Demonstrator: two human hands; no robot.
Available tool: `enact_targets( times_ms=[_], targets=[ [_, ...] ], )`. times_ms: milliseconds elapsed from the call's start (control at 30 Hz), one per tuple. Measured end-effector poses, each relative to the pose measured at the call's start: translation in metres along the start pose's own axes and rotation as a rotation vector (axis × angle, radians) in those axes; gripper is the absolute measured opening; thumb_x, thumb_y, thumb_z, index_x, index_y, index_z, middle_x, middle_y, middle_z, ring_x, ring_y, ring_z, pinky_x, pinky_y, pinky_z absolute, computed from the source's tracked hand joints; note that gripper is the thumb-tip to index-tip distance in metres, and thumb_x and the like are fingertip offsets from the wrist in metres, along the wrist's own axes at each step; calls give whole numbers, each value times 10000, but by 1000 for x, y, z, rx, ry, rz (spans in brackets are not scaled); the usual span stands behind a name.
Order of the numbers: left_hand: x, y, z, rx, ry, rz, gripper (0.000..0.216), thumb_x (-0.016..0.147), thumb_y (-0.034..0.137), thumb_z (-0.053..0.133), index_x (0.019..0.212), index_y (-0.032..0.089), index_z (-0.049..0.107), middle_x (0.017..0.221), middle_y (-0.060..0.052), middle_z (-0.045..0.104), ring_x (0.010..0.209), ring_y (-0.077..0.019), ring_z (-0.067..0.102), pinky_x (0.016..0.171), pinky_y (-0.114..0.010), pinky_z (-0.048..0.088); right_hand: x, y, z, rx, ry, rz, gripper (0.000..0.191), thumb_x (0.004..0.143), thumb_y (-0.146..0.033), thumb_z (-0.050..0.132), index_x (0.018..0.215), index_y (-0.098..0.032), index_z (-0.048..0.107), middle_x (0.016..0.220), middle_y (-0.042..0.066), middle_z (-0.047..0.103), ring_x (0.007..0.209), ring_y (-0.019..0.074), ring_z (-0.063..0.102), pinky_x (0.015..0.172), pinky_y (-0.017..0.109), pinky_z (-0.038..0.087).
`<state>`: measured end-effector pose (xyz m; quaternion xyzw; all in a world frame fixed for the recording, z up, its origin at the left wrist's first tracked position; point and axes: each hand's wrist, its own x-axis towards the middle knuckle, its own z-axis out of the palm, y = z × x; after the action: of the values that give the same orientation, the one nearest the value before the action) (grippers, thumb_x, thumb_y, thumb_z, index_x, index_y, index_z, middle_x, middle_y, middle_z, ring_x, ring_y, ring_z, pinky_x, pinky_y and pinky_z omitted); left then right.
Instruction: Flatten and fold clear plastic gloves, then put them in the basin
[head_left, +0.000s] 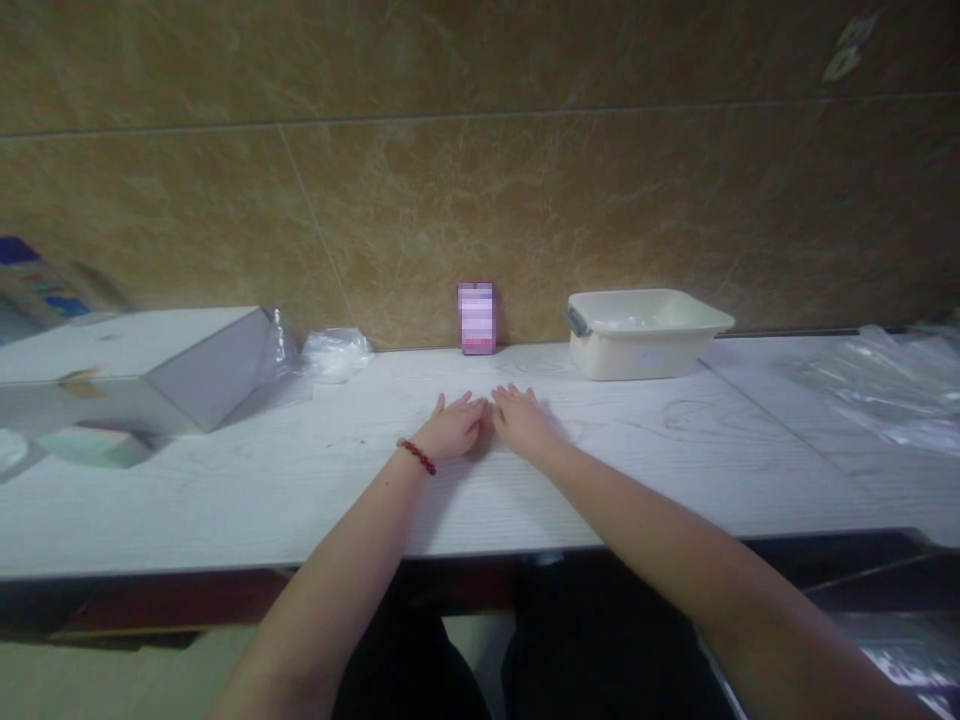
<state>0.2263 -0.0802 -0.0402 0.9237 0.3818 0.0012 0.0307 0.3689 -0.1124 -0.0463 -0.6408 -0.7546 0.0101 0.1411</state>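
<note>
My left hand [453,428] rests on the white wood-grain table [630,470], with a red bead bracelet [417,456] around its wrist. Its fingers are loosely spread, and nothing shows in them. Close beside it, my right hand [520,420] lies palm down with its fingers stretched out, also holding nothing. The fingertips of the two hands nearly meet; I cannot tell whether they touch. Beyond them a phone [477,318] leans upright against the tiled wall, its lit screen blurred.
To the right stands a cream plastic bin [637,355] with a grey handle and clear contents. Clear plastic bags [892,385] lie at the far right. On the left are a white box [202,370], a crumpled clear bag [336,354] and a pale green item [97,446].
</note>
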Motion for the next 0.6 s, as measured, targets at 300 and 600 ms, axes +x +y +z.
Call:
enact_targets(
  times_ms=[300,600],
  targets=[
    [1,5,2,5,-34,36,472,813,277,227,1272,184,168,1323,-64,234,1213,-225,149,921,-543,105,-3,5,12,-40,-81,-99,469,826,-265,184,1248,-85,280,1313,85,259,1203,199,181,956,384,155],
    [-2,-1,2,-4,-144,-8,508,826,430,172,1284,211,145,1339,-81,185,1214,-276,104,881,-586,89,-12,2,12,-90,-138,-76,488,831,-308,134,1271,-122,233,1337,70,193,1210,202,156,945,450,120]
  ],
)
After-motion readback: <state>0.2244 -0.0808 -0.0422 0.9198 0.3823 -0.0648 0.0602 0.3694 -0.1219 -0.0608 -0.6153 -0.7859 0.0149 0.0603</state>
